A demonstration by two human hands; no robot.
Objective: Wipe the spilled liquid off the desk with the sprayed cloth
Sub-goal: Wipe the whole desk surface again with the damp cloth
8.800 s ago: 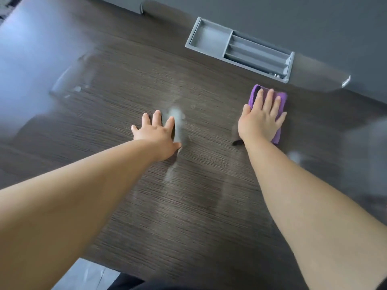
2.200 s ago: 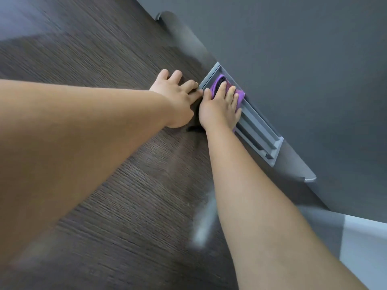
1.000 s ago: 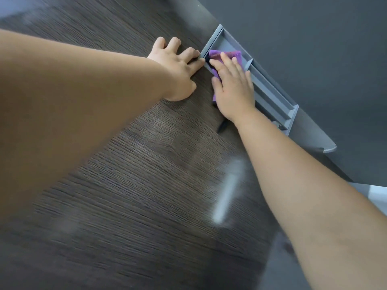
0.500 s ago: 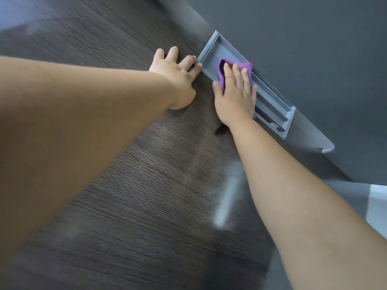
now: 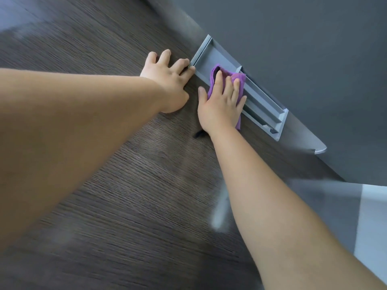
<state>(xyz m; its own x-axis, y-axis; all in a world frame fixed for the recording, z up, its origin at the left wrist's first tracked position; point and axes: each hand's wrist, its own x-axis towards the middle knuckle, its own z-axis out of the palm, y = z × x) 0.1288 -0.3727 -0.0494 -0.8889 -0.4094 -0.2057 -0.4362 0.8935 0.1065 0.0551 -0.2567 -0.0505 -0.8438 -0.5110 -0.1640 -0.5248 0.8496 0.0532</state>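
My right hand [image 5: 222, 103] presses a purple cloth [image 5: 239, 80] flat against the front rim of a grey recessed tray [image 5: 266, 109] at the back of the dark wood desk [image 5: 125, 195]. The cloth pokes out beyond my fingertips and below the edge of my palm, and most of it is hidden under the hand. My left hand [image 5: 167, 80] rests flat on the desk just left of the tray, its fingertips touching the tray's left corner. A pale wet streak [image 5: 219, 214] lies on the desk beside my right forearm.
A grey wall panel [image 5: 303, 49] rises directly behind the tray. The desk's right edge and a light floor [image 5: 372, 227] show at the lower right. Faint smeared patches mark the desk surface in the middle.
My right hand has slid the cloth a little rightward along the tray's rim over the last second. My left hand has stayed planted by the tray's left corner.
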